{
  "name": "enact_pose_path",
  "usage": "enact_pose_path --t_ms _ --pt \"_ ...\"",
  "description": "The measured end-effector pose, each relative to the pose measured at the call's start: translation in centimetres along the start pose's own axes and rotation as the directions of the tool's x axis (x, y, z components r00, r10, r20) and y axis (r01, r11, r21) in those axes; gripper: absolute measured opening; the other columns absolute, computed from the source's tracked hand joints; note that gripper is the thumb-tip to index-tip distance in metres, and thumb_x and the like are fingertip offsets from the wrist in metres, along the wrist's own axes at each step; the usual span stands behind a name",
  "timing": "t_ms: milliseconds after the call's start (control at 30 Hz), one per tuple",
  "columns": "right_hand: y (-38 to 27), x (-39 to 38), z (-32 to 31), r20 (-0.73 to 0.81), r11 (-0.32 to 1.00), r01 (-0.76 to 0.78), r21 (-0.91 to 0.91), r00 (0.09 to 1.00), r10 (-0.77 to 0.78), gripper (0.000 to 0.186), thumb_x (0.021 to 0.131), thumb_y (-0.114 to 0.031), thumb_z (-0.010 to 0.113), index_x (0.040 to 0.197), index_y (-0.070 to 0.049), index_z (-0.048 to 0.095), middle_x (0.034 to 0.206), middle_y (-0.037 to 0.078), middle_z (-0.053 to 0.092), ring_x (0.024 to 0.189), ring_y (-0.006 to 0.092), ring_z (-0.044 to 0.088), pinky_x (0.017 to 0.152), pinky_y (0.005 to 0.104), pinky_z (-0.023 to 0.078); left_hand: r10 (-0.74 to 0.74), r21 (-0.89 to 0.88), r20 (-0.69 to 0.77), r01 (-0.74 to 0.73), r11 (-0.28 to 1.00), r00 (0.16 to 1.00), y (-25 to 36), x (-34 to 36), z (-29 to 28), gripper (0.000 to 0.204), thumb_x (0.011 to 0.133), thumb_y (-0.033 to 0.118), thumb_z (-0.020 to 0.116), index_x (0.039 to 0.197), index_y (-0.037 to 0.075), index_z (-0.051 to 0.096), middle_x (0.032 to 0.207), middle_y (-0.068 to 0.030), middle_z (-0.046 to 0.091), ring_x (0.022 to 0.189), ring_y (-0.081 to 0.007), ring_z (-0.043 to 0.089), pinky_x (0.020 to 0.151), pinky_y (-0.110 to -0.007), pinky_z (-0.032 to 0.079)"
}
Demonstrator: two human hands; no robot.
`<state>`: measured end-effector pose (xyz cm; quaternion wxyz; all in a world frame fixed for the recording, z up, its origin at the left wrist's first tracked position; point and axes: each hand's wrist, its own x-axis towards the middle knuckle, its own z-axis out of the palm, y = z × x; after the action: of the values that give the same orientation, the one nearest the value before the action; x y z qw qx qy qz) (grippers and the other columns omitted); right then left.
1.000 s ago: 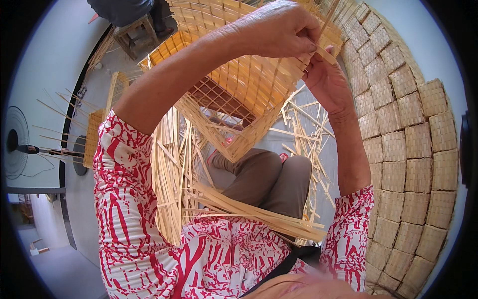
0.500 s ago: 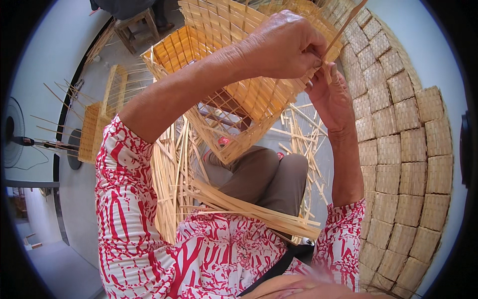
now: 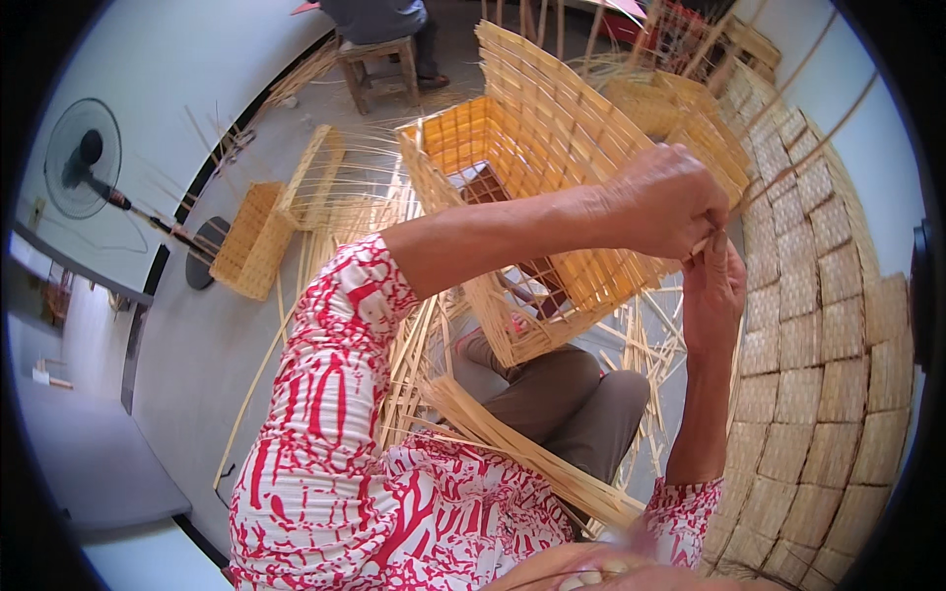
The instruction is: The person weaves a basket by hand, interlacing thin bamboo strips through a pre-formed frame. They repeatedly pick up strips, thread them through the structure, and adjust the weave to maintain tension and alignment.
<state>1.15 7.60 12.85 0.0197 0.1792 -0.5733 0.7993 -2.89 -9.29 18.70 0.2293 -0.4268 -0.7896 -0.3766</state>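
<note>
A woven bamboo basket [image 3: 448, 128] with a tall slatted side stands tilted before my knees. At its far right corner my two hands meet. My left hand [image 3: 670, 202], arm stretched across the basket, is closed in a pinch on a thin bamboo strip [image 3: 701, 244] at the rim. Just below it, my right hand [image 3: 714, 291] points upward, thumb and fingers pressed together on the same strip. The left hand covers most of the strip and part of the rim. Across my lap lies a bundle of split bamboo strips [image 3: 532, 448].
Loose strips [image 3: 645, 360] litter the floor around the basket. Stacked woven panels [image 3: 818, 374] line the right side. Unfinished baskets [image 3: 258, 236] with protruding strips and a standing fan [image 3: 87, 158] are at left. Someone sits on a wooden stool [image 3: 379, 61] at the back.
The view has turned, so the basket and both hands appear further right and lower. My hands remain together at the rim; the long strip that rose from them no longer shows clearly.
</note>
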Motion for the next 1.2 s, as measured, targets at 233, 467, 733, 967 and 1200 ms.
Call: enact_pose_path --t_ms 233,467,733,967,1200 --pt "0.1 0.3 2.4 -0.168 0.979 0.12 -0.164 0.975 -0.147 0.036 0.105 -0.031 0.052 0.12 0.0 0.062 0.098 0.0 0.063 0.09 0.0052 0.056 0.082 0.0242 0.046 0.088 0.049 0.064 -0.091 0.995 0.994 -1.3 -0.3 -0.1 0.027 0.081 0.01 0.063 0.107 0.006 0.066 0.097 -0.0168 0.066 0.085 -0.0353 0.067 0.073 -0.043 0.053" --pt "-0.3 0.4 1.1 -0.117 0.966 0.103 -0.235 0.984 -0.134 0.028 0.103 -0.025 0.056 0.107 -0.001 0.069 0.095 0.003 0.069 0.085 0.008 0.062 0.081 0.0243 0.051 0.071 -0.068 -0.19 -0.086 0.994 0.979 -0.7 -3.0 1.8 0.065 0.079 0.007 0.071 0.139 0.012 0.048 0.125 -0.0122 0.055 0.092 -0.0265 0.069 0.078 -0.036 0.057" --pt "-1.4 -0.2 2.4 -0.162 0.919 0.137 -0.369 0.964 -0.209 0.026 0.102 -0.022 0.057 0.099 0.001 0.07 0.083 -0.003 0.064 0.076 0.0017 0.052 0.066 0.0199 0.042 0.075 0.034 -0.514 -0.067 0.997 0.854 0.5 -3.0 5.0 0.062 0.079 0.011 0.073 0.136 0.012 0.05 0.12 -0.0128 0.06 0.1 -0.0313 0.066 0.076 -0.038 0.057" --pt "-1.1 -0.1 2.5 -0.203 0.929 0.139 -0.343 0.955 -0.218 0.027 0.102 -0.022 0.058 0.09 0.0 0.069 0.076 -0.004 0.058 0.071 0.0013 0.05 0.063 0.0194 0.041 0.116 0.048 -0.512 -0.106 0.993 0.851 -0.3 -3.3 5.3 0.061 0.08 0.011 0.073 0.136 0.01 0.05 0.123 -0.0129 0.059 0.102 -0.0314 0.064 0.078 -0.037 0.057" --pt "-1.0 0.3 2.7 -0.184 0.924 0.163 -0.346 0.954 -0.236 0.028 0.102 -0.022 0.057 0.088 0.0 0.068 0.077 -0.003 0.058 0.071 0.0023 0.053 0.065 0.0205 0.046 0.138 0.006 -0.464 -0.153 0.988 0.875 -0.8 -3.8 4.8 0.057 0.085 0.006 0.07 0.137 0.009 0.049 0.13 -0.0147 0.053 0.112 -0.0306 0.059 0.087 -0.035 0.054"
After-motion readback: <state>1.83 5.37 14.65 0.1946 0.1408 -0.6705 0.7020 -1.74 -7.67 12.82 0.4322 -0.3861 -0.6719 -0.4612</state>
